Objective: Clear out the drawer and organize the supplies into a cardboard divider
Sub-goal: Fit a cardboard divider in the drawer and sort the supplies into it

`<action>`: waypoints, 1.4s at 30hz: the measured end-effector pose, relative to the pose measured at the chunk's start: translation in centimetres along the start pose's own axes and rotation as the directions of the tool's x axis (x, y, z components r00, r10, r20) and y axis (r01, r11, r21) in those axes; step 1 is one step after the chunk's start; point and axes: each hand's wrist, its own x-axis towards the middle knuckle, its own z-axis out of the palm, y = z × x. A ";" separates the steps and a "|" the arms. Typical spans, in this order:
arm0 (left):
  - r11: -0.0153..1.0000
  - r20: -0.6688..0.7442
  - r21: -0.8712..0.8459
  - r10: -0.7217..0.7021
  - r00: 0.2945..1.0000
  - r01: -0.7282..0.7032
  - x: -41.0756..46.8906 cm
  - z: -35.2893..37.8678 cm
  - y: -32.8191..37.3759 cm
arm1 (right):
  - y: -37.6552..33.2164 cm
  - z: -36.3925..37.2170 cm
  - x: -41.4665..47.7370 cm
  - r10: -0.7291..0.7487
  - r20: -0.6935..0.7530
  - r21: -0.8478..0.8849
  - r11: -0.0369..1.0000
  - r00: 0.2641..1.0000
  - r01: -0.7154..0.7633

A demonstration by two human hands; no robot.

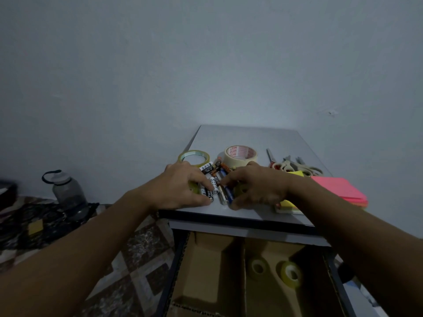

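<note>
a: far left?
b: bottle [68, 191], on the floor, off the tabletop [251, 136]. not a supply.
a: tabletop, left to right?
b: clear tape [194, 157]; left hand [180, 191]; batteries [217, 186]; masking tape [240, 154] just behind them; right hand [258, 187]; scissors [290, 167]; pink notes [341, 187].
a: grip, each hand?
b: left grip narrow, fingers and thumb curled round the left side of the batteries. right grip likewise on the right side. the heap lies between the hands, touching both; neither hand is nearer.
a: long axis?
b: the nearest batteries lie side by side, pointing away from the person. those behind lie crosswise.
a: destination?
b: divider [206, 266] in the open drawer [174, 259], below the tabletop's front edge and nearer the person. two small tape rolls [258, 267] sit in its right part. judgement: the load must come up, back toward the body, then down.
</note>
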 end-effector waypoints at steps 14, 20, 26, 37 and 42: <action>0.999 -0.039 -0.031 0.003 0.999 -0.004 -0.4 0.1 -0.2 | 0.0 1.3 0.5 0.071 -0.110 -0.120 0.989 0.991 -0.084; 0.995 -0.100 -0.097 0.001 0.995 -0.011 -1.1 -0.7 0.7 | -0.1 1.6 0.4 0.075 -0.187 -0.121 0.988 0.980 -0.098; 0.969 -0.145 -0.248 -0.017 0.989 -0.019 -3.1 -2.1 1.9 | -0.7 1.3 -1.2 0.076 -0.252 -0.084 0.991 0.965 -0.100; 0.962 -0.069 -0.265 0.055 0.996 -0.071 -11.0 0.8 4.7 | -1.8 1.8 -6.3 0.043 -0.406 0.058 0.998 0.913 -0.022; 0.977 0.063 -0.202 0.089 0.994 -0.075 -14.4 4.0 6.3 | -2.5 2.8 -8.5 0.042 -0.453 0.086 0.996 0.890 -0.003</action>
